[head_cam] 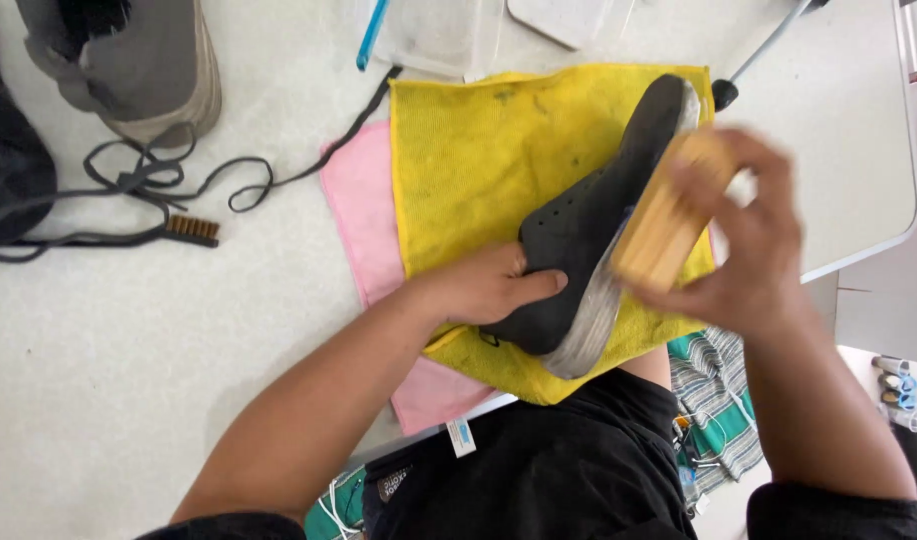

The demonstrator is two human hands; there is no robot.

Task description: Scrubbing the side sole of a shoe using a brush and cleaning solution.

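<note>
My left hand [484, 288] grips a dark grey shoe [589, 215] near its heel opening and holds it on its side over a yellow cloth [479, 150]. My right hand [754, 235] is closed around a wooden brush [669, 225] pressed against the shoe's pale sole edge [589, 325]; the hand is blurred. The yellow cloth lies on top of a pink cloth [364, 210] on the white table [129, 340].
A second grey shoe [139, 60] stands at the back left with loose dark laces [179, 180] trailing from it. A small wire brush [194, 230] lies beside the laces. A clear plastic container [444, 35] and a blue stick [372, 35] sit behind the cloths. The table edge [859, 250] runs close on the right.
</note>
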